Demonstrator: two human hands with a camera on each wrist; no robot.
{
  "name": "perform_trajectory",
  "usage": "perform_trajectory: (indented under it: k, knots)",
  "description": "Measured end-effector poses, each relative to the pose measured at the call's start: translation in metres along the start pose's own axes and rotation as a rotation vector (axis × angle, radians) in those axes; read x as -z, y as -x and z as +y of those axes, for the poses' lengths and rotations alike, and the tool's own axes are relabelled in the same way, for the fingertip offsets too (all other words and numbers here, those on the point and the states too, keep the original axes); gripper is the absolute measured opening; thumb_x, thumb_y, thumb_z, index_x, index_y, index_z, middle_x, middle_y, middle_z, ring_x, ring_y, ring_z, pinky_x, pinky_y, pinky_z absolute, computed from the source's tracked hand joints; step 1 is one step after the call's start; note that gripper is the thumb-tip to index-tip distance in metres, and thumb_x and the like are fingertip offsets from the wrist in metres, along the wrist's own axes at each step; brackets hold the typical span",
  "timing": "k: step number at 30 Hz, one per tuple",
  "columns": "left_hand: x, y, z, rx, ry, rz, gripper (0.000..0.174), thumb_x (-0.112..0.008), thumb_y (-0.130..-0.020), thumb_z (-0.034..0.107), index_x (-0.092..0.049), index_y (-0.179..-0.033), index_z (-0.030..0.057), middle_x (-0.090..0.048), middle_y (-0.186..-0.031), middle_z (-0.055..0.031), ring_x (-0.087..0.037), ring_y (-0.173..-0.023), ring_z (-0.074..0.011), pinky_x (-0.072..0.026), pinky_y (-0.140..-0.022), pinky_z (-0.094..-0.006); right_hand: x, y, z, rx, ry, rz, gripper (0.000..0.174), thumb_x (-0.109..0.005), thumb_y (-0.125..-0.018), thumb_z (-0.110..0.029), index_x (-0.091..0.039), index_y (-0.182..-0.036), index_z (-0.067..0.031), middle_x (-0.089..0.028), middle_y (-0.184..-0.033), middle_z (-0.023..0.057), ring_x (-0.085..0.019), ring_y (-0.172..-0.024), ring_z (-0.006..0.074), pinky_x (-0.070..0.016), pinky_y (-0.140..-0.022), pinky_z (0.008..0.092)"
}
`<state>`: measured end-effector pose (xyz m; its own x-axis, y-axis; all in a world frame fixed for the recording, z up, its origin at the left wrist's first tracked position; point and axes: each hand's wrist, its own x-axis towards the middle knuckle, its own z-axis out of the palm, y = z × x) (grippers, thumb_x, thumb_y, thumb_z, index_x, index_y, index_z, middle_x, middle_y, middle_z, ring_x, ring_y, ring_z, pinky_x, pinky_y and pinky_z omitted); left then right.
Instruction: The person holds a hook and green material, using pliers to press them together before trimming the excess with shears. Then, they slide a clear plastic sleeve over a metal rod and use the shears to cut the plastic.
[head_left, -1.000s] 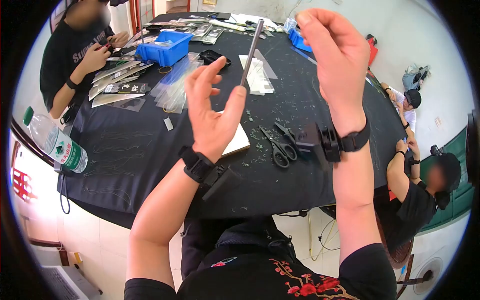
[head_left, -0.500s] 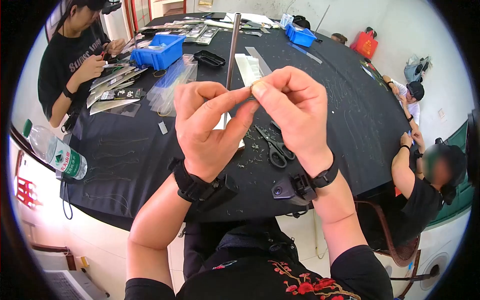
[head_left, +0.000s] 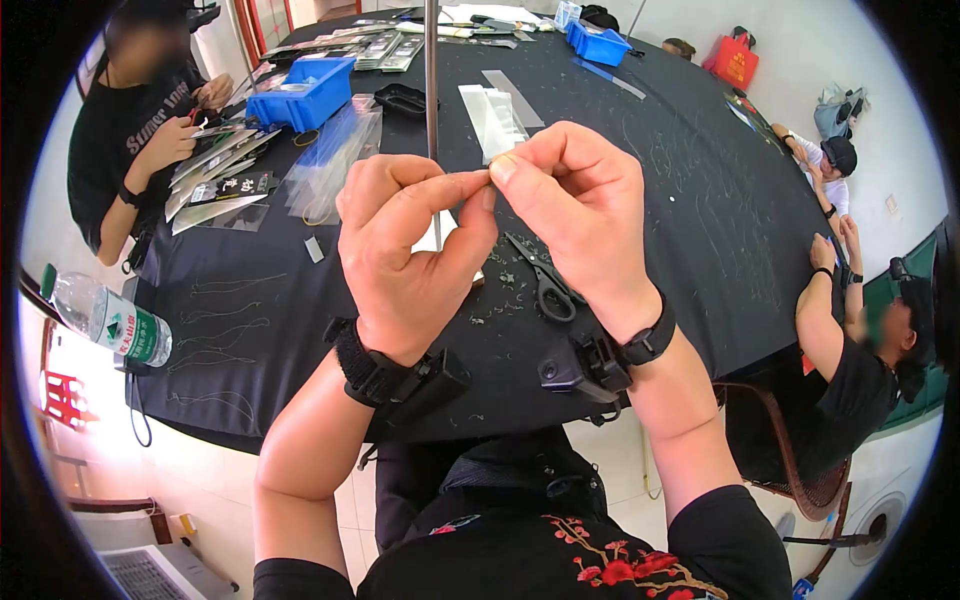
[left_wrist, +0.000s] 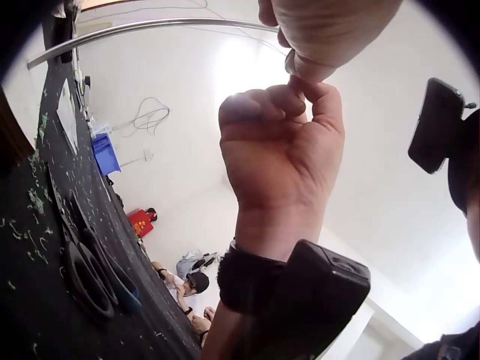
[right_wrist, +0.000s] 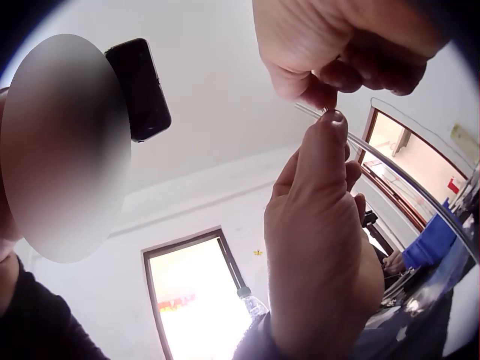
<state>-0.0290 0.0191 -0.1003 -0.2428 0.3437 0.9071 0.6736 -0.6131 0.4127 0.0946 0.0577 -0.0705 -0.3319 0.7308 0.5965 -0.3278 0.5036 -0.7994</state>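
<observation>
In the head view my left hand (head_left: 405, 250) and right hand (head_left: 580, 215) meet at their fingertips above the table. Thumb and index finger of each pinch something small and thin, mostly hidden between them. The left wrist view has the left hand (left_wrist: 334, 34) at the top edge, touching fingertips with the right hand (left_wrist: 281, 150). From the right wrist, the right hand (right_wrist: 349, 41) appears above the left hand (right_wrist: 319, 225). An upright metal rod (head_left: 432, 80) rises behind the left hand, beside a partly hidden white block (head_left: 428, 238).
Scissors (head_left: 552, 290) lie by green scraps below the right hand. Thin looped threads (head_left: 225, 325) and a water bottle (head_left: 115, 320) are at left. Beyond are clear sheets (head_left: 335, 165), white strips (head_left: 490, 120) and a blue bin (head_left: 303, 95). People sit at both sides.
The right hand has come down and left from its raised position, and the left hand's fingers have closed in to meet it. Since half a second ago both hands have barely moved.
</observation>
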Motion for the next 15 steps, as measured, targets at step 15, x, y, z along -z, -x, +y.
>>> perform_trajectory:
  k: [15]
  knots:
    - [-0.003,0.006,0.006,0.626,0.817,-0.202,0.005,-0.061,-0.077,0.002,-0.061,-0.081,-0.0006,-0.055,-0.075,0.0010,-0.047,-0.065,-0.0026,-0.0375,-0.059,-0.0168,0.035,-0.014,0.001,0.501,0.475,-0.296,0.015,-0.059,-0.075,0.000,-0.063,-0.089,-0.0042,-0.060,-0.082,0.0056,-0.055,-0.070,0.0144,-0.0431,-0.061,0.0227]
